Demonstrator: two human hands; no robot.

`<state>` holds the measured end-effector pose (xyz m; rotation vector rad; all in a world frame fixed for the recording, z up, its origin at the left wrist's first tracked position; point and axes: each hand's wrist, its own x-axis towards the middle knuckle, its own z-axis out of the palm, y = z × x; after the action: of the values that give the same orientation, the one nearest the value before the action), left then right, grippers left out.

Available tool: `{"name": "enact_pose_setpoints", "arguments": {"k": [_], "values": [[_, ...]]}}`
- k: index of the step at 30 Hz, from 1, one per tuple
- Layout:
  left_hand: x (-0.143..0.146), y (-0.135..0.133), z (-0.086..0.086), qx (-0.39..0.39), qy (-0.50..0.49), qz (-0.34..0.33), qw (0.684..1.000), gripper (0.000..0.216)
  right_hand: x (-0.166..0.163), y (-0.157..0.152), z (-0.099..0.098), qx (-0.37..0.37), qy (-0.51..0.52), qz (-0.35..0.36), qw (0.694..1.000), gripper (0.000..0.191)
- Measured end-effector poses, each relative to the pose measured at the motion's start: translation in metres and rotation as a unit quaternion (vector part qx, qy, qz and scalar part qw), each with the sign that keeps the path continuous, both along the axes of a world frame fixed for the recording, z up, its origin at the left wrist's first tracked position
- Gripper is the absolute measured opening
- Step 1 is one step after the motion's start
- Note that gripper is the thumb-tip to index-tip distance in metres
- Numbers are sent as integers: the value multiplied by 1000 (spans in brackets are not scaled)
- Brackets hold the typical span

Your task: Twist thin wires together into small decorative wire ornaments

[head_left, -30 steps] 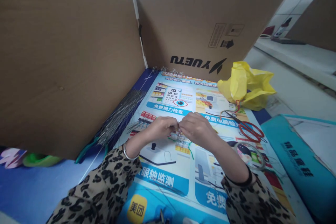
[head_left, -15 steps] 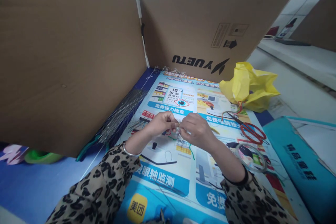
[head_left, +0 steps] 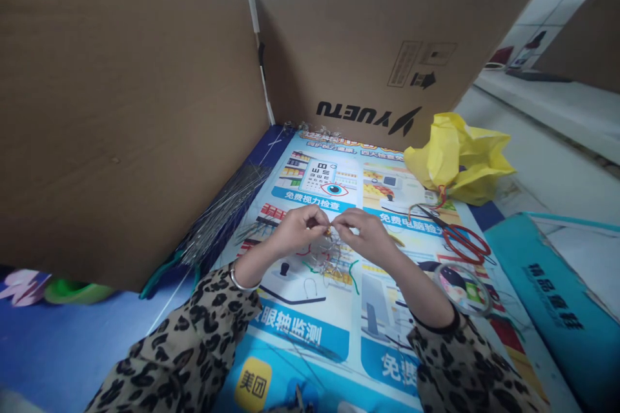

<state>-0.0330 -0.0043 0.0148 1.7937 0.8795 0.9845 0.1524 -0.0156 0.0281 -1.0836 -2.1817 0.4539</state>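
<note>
My left hand [head_left: 306, 227] pinches the top of a small wire piece [head_left: 329, 255] between thumb and forefinger. My right hand [head_left: 361, 231] is closed in a pinch at the same spot, its fingertips almost meeting the left ones. The piece looks like thin silvery wire with clear bits and hangs below my fingertips; its exact kind is too small to tell. Green strands [head_left: 355, 277] and a red strand show close to it over the printed poster [head_left: 314, 329]. What lies between my fingertips is mostly hidden.
Cardboard panels [head_left: 358, 45] stand at the left and back. A bundle of thin wires [head_left: 223, 213] lies left, by green-handled pliers [head_left: 165, 271]. On the right are red-handled scissors [head_left: 465, 242], a tape roll [head_left: 464, 290], a yellow bag [head_left: 458, 161] and a teal box [head_left: 547, 297].
My right hand has shifted slightly and its fingers have opened out from a tighter curl, so more of the hanging wire piece shows. My left hand stays almost in place.
</note>
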Motion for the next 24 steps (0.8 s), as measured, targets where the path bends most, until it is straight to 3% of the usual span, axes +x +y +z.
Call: {"name": "enact_pose_setpoints", "arguments": {"k": [7,12,24], "values": [[2,-4,6,114,31,-2,993,9,-3,-1,1,-84,20,8,996,15],[3,-5,9,144,48,2,988,10,-3,-1,2,-117,43,-8,992,10],[2,-4,8,182,43,-4,982,14,-2,-4,4,-90,64,3,994,12]]}}
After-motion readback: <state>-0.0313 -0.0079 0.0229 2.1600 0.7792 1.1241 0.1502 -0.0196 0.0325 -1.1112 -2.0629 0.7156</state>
